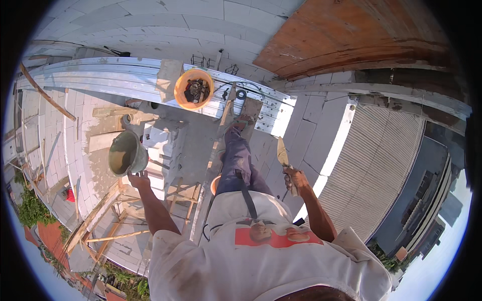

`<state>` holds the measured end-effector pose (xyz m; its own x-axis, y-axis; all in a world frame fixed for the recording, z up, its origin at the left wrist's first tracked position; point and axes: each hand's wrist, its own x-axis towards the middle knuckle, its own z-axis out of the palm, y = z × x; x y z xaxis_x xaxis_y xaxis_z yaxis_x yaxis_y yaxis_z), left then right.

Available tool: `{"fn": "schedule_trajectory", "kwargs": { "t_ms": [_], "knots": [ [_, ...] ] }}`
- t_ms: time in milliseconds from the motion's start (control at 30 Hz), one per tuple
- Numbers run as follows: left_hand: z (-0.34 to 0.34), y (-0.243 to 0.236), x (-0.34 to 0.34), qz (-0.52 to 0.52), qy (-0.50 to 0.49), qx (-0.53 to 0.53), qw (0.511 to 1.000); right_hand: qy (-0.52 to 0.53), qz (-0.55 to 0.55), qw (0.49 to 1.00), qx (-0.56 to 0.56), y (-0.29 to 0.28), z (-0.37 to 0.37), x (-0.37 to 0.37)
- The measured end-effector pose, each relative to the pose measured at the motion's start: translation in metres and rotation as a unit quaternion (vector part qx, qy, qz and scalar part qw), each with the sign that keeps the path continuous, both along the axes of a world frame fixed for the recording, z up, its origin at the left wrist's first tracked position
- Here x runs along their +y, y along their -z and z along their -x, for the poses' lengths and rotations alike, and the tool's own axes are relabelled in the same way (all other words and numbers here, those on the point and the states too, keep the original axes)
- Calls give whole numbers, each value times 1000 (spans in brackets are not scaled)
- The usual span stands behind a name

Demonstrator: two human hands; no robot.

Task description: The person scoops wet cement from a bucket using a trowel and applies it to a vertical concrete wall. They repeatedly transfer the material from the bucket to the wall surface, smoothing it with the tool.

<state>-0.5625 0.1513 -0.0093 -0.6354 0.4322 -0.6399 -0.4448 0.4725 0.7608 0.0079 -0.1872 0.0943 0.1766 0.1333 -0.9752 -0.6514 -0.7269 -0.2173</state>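
On the left, a dark grey-green bucket (135, 155) is tilted, its mouth turned leftward and its inside smeared with mortar. My left hand (139, 179) is at the bucket's lower edge, its fingers against the side; part of the grip is hidden. A trowel (282, 152) points up and away from my right hand (296, 181), which is closed round its handle. The blade is coated with pale mortar. The trowel is raised beside my right leg and touches nothing else that I can see.
An orange bucket (181, 103) with dark lumps inside stands on corrugated metal sheets (120, 80) ahead. My foot is on a narrow board (251, 111) at height. Wooden scaffolding (103, 215) is lower left, block walls (306, 125) surround me, and a ribbed roof (374, 165) lies right.
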Motion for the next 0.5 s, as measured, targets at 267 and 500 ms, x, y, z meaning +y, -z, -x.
{"fn": "schedule_trajectory", "kwargs": {
  "t_ms": [267,500],
  "knots": [
    [-67,30,5,147,474,57,866,94,-84,988,-84,-22,4,18],
    [-335,-34,-74,278,868,66,407,274,-131,938,-169,-34,-59,39]
  ]
}}
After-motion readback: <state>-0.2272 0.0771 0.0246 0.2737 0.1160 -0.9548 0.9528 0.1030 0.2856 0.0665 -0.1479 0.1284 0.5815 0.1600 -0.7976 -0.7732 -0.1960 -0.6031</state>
